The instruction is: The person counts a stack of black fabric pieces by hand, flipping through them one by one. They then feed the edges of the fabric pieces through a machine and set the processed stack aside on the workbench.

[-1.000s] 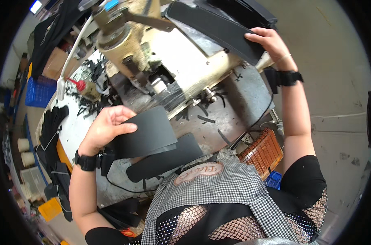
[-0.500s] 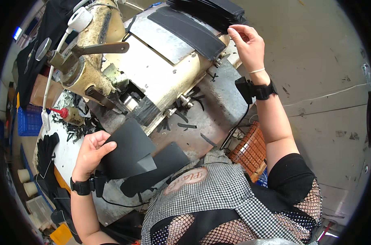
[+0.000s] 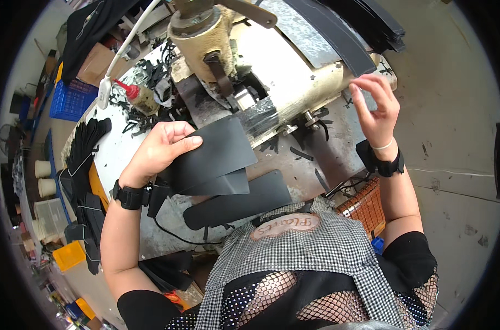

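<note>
My left hand (image 3: 164, 151) grips black leather-like panels (image 3: 219, 146) by their left edge, thumb on top. At least two overlap, and their far edge is close to the front of a cream-coloured industrial machine (image 3: 299, 91). My right hand (image 3: 377, 113) is empty, with thumb and fingers curved apart. It is just below the near end of a stitched black strip (image 3: 338, 38) lying on the machine. On the table nearer to me lies a long black piece with rounded ends (image 3: 261, 195).
Behind the strip lies a stack of black pieces (image 3: 371, 22). A red-tipped bottle (image 3: 140, 99) stands among black scraps left of the machine. Farther left are a blue crate (image 3: 71, 102) and tied black bundles (image 3: 85, 165). A brown slatted seat (image 3: 362, 212) is at the right.
My view has shifted left, so the machine appears farther right. My right hand has drawn back from the stack, its fingers spreading. My left hand still holds the panels.
</note>
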Demonstrator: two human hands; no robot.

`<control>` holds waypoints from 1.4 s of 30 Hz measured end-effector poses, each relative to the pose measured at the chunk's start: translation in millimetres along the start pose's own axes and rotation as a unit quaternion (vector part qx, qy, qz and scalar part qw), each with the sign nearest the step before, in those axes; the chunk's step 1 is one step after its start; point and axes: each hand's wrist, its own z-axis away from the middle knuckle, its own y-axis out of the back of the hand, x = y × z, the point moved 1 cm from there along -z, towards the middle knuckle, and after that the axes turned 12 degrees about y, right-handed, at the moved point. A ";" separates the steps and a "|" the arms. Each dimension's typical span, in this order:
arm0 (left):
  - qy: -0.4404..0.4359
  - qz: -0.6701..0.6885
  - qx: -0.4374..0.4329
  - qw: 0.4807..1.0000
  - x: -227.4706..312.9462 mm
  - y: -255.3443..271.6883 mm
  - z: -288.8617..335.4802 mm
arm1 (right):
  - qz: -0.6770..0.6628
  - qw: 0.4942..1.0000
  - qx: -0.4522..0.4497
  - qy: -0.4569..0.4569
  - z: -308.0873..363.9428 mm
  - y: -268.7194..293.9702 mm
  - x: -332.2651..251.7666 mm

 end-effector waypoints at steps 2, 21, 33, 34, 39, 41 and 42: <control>-0.010 0.004 0.002 1.000 -0.4 1.8 0.2 | -0.057 0.998 -0.028 0.017 -1.3 -7.9 -16.1; 0.005 0.016 -0.044 0.999 8.4 6.1 1.2 | -0.179 0.912 -0.215 -0.299 -47.7 42.8 125.2; -0.020 0.052 0.026 0.998 14.4 -5.5 -17.0 | -0.034 0.953 -0.226 0.200 -5.0 -46.0 -16.3; -0.007 0.055 0.038 0.998 15.3 -6.7 -17.2 | -0.055 0.972 -0.146 0.176 -14.7 -41.4 -9.9; -0.016 0.074 0.040 0.996 0.8 -9.9 -3.9 | -0.165 0.961 -0.206 -0.078 -53.1 30.5 39.3; 0.011 0.019 0.017 1.000 0.3 -30.5 7.8 | -0.198 0.924 -0.231 -0.232 -50.4 52.2 86.2; -0.034 -0.034 0.005 0.999 -13.3 -45.2 10.3 | -0.202 0.909 -0.227 -0.285 -51.1 52.8 103.5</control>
